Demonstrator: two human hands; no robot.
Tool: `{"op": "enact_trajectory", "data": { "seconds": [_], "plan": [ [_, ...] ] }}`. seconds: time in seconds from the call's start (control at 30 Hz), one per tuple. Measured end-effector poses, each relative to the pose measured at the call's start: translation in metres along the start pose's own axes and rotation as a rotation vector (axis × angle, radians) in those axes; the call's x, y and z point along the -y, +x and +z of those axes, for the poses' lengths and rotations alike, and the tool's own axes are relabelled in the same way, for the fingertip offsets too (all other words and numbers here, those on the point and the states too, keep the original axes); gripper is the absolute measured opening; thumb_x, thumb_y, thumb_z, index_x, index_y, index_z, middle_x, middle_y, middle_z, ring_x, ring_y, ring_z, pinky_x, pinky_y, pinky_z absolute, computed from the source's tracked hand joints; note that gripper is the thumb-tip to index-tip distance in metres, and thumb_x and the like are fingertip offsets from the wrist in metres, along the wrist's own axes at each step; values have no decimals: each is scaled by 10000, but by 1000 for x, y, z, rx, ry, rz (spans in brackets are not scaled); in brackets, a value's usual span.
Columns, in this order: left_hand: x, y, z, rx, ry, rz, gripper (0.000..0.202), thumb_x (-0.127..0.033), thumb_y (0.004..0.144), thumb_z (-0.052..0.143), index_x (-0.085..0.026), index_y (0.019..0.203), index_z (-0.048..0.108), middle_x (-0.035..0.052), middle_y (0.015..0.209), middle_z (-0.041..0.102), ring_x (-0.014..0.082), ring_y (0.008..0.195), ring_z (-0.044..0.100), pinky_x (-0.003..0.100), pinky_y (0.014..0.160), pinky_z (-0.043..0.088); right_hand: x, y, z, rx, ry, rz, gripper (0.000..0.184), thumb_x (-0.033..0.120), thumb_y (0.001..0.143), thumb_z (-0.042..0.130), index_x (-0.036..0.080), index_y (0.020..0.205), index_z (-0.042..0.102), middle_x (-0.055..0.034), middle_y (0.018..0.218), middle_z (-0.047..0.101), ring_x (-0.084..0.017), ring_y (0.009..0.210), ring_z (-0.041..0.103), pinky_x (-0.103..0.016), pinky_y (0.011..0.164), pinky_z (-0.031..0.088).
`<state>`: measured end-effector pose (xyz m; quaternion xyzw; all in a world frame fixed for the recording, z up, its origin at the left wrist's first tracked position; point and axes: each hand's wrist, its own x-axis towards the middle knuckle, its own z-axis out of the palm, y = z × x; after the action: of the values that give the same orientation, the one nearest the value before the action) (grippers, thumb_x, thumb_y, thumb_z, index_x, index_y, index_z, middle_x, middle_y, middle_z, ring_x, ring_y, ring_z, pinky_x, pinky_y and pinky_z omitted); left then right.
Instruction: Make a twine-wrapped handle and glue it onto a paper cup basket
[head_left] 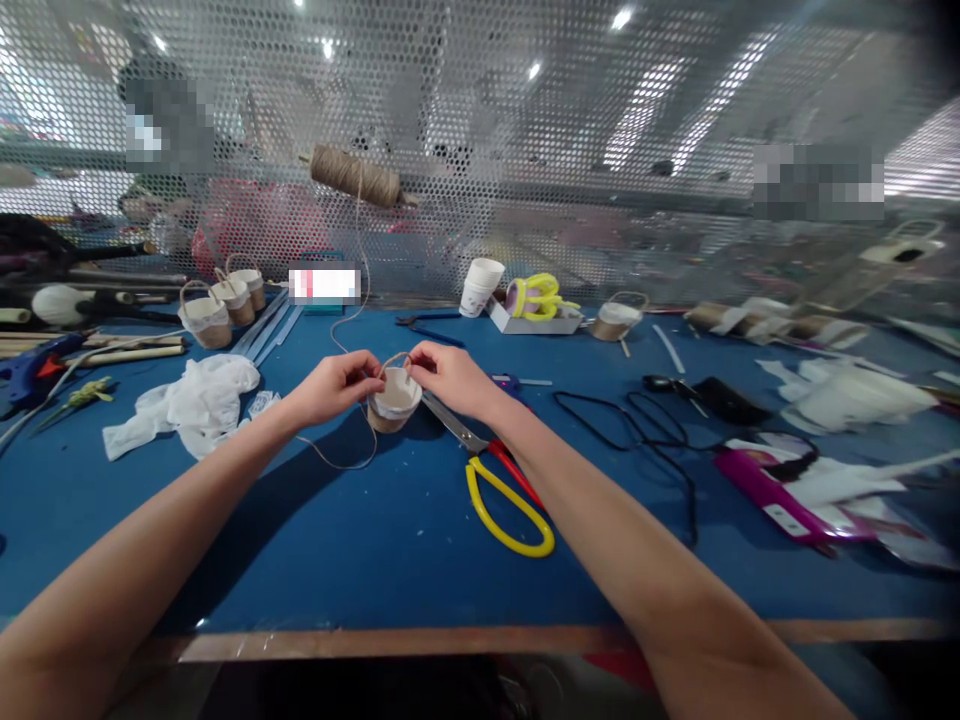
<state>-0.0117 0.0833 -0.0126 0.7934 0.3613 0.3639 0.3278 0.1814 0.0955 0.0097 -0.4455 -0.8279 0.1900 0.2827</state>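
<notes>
A small paper cup, its outside wrapped in brown twine and its rim edged in white, is held at the middle of the blue table. A twine handle arches over its mouth. My left hand is closed in a pinch on the twine at the cup's left rim. On the opposite side, my right hand pinches the handle's other end at the rim. Loose twine loops beside the cup and runs up to a spool. Scissors with yellow and red handles lie beneath my right forearm.
Several finished-looking little baskets stand at the back left, another at the back right. White cloth lies left, near a blue glue gun. Pliers, stacked paper cups and a black cord lie around. Perforated metal stands behind.
</notes>
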Motion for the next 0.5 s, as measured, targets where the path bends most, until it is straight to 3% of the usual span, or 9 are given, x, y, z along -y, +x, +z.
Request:
{"op": "enact_trajectory", "data": {
  "seconds": [0.5],
  "plan": [
    [-6, -8, -3, 52, 49, -10, 105, -242, 754, 508, -146, 715, 527, -30, 595, 486, 88, 553, 436, 223, 552, 360, 6, 8, -2, 50, -113, -24, 65, 192, 755, 470, 163, 725, 521, -2, 647, 560, -110, 582, 475, -229, 564, 339]
  ]
}}
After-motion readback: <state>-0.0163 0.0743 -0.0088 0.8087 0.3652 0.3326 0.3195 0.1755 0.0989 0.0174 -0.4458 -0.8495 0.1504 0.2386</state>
